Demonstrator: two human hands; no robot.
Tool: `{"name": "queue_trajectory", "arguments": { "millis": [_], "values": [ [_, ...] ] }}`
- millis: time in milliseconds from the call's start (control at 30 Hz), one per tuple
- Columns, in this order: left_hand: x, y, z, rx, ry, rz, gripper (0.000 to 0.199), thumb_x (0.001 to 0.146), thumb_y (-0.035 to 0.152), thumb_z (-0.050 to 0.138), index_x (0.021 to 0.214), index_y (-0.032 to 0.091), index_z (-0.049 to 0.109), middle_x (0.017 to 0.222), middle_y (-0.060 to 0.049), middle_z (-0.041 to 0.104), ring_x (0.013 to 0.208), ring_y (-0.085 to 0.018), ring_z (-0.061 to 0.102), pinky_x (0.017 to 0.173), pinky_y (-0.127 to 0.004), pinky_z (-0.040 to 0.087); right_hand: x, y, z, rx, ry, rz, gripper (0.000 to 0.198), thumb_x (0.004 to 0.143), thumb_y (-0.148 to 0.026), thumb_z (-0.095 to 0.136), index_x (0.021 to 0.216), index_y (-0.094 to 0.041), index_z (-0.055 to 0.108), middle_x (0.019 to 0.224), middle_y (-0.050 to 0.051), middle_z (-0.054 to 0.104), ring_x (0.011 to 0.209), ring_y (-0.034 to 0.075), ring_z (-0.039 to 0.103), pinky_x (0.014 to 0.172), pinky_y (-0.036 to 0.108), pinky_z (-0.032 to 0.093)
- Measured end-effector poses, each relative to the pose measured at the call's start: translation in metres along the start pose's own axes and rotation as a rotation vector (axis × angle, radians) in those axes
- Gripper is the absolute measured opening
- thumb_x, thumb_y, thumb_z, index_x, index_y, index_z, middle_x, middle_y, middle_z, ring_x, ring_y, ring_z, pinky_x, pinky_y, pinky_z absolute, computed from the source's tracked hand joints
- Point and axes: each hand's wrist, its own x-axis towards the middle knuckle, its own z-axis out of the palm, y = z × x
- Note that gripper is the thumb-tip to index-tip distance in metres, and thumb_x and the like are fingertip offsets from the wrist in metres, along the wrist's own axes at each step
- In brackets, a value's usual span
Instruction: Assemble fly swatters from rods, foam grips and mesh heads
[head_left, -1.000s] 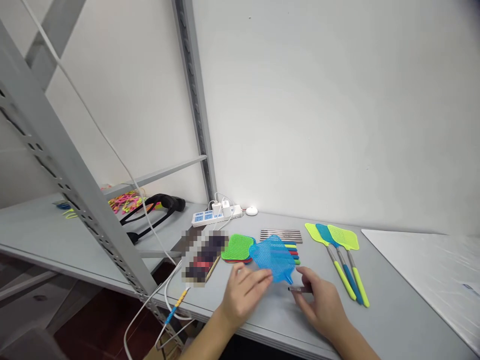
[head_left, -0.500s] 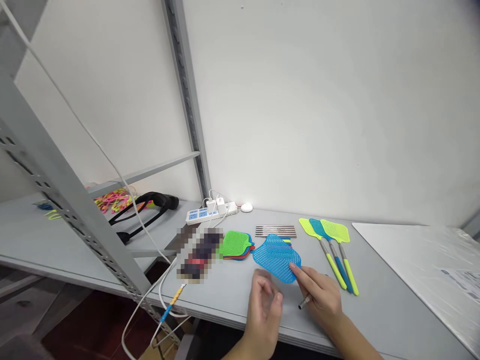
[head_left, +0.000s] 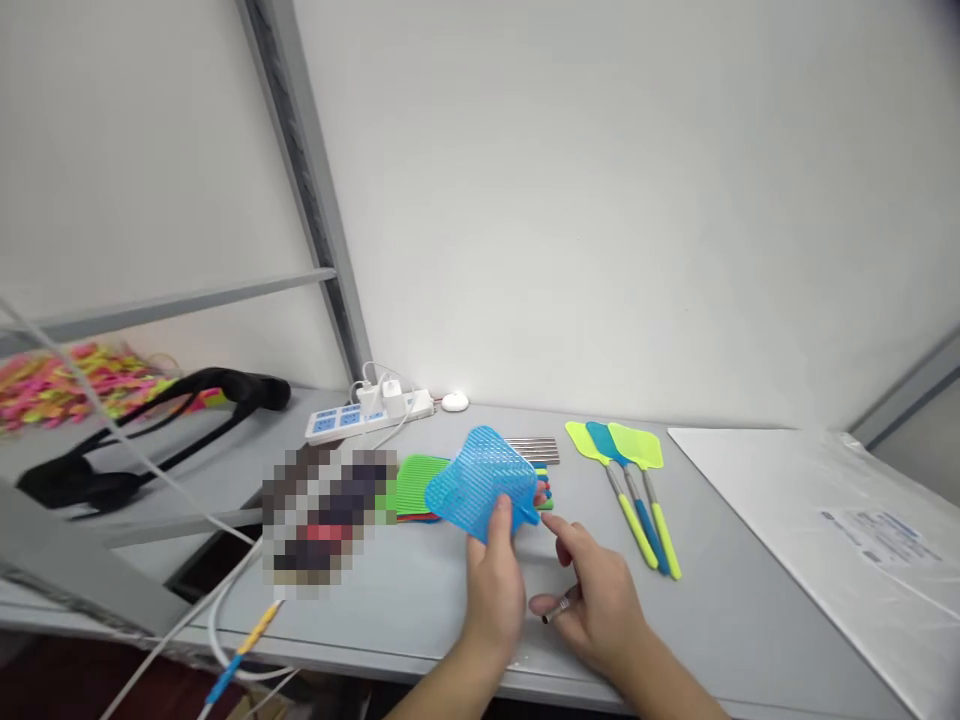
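Note:
A blue fly swatter head, a perforated sheet with a short neck at its right corner, is pinched in my left hand, thumb on top. My right hand curls around a thin metal rod, whose end pokes out at the left. The right index fingertip is close to the swatter head's neck; whether they touch I cannot tell. Behind, partly covered by the blue head, are stacked swatter heads with a green one on top, a row of metal rods and coloured handles.
Three whole fly swatters lie to the right, beside a white plastic-wrapped board. On the left are a white power strip, a black strap-like frame, cables and a grey shelf post. The table's front edge is close below my hands.
The blue swatter head has passed from my right hand to my left, its neck now facing right. My right hand keeps the metal rod. The view has swung, shifting the scene leftward.

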Motion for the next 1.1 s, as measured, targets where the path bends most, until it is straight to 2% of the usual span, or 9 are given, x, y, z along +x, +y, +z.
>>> {"name": "queue_trajectory", "arguments": {
  "millis": [67, 133, 200, 300, 400, 500, 600, 767, 1100],
  "values": [
    [0.007, 0.006, 0.01, -0.075, -0.015, 0.095, 0.037, 0.09, 0.048, 0.057, 0.1, 0.014, 0.07, 0.108, -0.012, 0.073, 0.099, -0.027, 0.07, 0.098, -0.043, 0.049, 0.001, 0.003, -0.003, 0.08, 0.016, 0.124, 0.056, 0.093, -0.059, 0.043, 0.129, -0.015, 0.046, 0.072, 0.001, 0.059, 0.053, 0.015, 0.057, 0.045, 0.025, 0.047],
    [0.007, 0.007, 0.011, -0.124, 0.077, 0.093, 0.037, 0.089, 0.048, 0.06, 0.095, 0.013, 0.069, 0.101, -0.011, 0.074, 0.09, -0.026, 0.072, 0.093, -0.042, 0.053, 0.003, 0.006, -0.004, 0.101, -0.017, 0.232, 0.04, 0.098, -0.048, 0.039, 0.122, -0.018, 0.049, 0.071, 0.0, 0.057, 0.055, 0.014, 0.057, 0.049, 0.024, 0.048],
    [0.002, 0.003, 0.003, -0.155, 0.167, 0.098, 0.035, 0.087, 0.046, 0.063, 0.099, 0.014, 0.067, 0.095, -0.01, 0.075, 0.084, -0.025, 0.073, 0.091, -0.042, 0.054, 0.005, 0.006, -0.005, 0.073, -0.08, 0.283, 0.025, 0.1, -0.034, 0.036, 0.112, -0.021, 0.054, 0.076, 0.001, 0.059, 0.063, 0.015, 0.06, 0.056, 0.025, 0.048],
    [-0.01, -0.008, -0.02, -0.156, 0.187, 0.107, 0.036, 0.085, 0.042, 0.068, 0.11, 0.015, 0.065, 0.099, -0.011, 0.075, 0.087, -0.026, 0.073, 0.093, -0.045, 0.054, 0.008, 0.001, -0.005, 0.027, -0.167, 0.255, 0.023, 0.101, -0.027, 0.036, 0.102, -0.021, 0.058, 0.083, 0.004, 0.06, 0.071, 0.016, 0.06, 0.062, 0.025, 0.047],
    [-0.019, -0.011, -0.042, -0.141, 0.151, 0.031, 0.035, 0.086, 0.041, 0.068, 0.108, 0.014, 0.065, 0.1, -0.013, 0.075, 0.095, -0.028, 0.072, 0.095, -0.046, 0.054, 0.008, -0.005, -0.004, -0.025, -0.256, 0.186, 0.024, 0.101, -0.028, 0.038, 0.109, -0.022, 0.059, 0.084, 0.003, 0.061, 0.069, 0.014, 0.059, 0.061, 0.024, 0.044],
    [-0.021, -0.007, -0.052, -0.131, 0.129, -0.014, 0.036, 0.087, 0.04, 0.066, 0.114, 0.016, 0.063, 0.107, -0.013, 0.073, 0.097, -0.028, 0.072, 0.095, -0.047, 0.053, 0.007, -0.008, -0.004, -0.087, -0.299, 0.099, 0.025, 0.102, -0.029, 0.039, 0.111, -0.022, 0.061, 0.078, 0.001, 0.06, 0.065, 0.014, 0.057, 0.059, 0.024, 0.04],
    [-0.02, -0.004, -0.052, -0.113, 0.13, -0.01, 0.039, 0.087, 0.04, 0.067, 0.118, 0.017, 0.061, 0.108, -0.012, 0.073, 0.095, -0.027, 0.072, 0.093, -0.047, 0.054, 0.005, -0.009, -0.005, -0.118, -0.285, 0.052, 0.025, 0.102, -0.03, 0.04, 0.111, -0.022, 0.062, 0.075, 0.001, 0.059, 0.065, 0.014, 0.056, 0.058, 0.025, 0.038],
    [-0.019, -0.005, -0.048, -0.102, 0.062, -0.059, 0.034, 0.084, 0.038, 0.07, 0.106, 0.012, 0.066, 0.104, -0.014, 0.073, 0.095, -0.028, 0.071, 0.089, -0.045, 0.055, 0.004, -0.007, -0.006, -0.091, -0.272, 0.036, 0.025, 0.102, -0.029, 0.041, 0.11, -0.022, 0.064, 0.077, 0.001, 0.061, 0.066, 0.013, 0.058, 0.059, 0.024, 0.039],
    [-0.017, -0.005, -0.043, -0.079, 0.049, -0.02, 0.032, 0.086, 0.037, 0.069, 0.11, 0.016, 0.064, 0.105, -0.012, 0.073, 0.088, -0.024, 0.073, 0.089, -0.042, 0.054, 0.002, -0.002, -0.006, -0.114, -0.22, 0.023, 0.027, 0.102, -0.029, 0.042, 0.113, -0.022, 0.066, 0.075, 0.0, 0.061, 0.064, 0.011, 0.059, 0.056, 0.023, 0.039]
  ]
}}
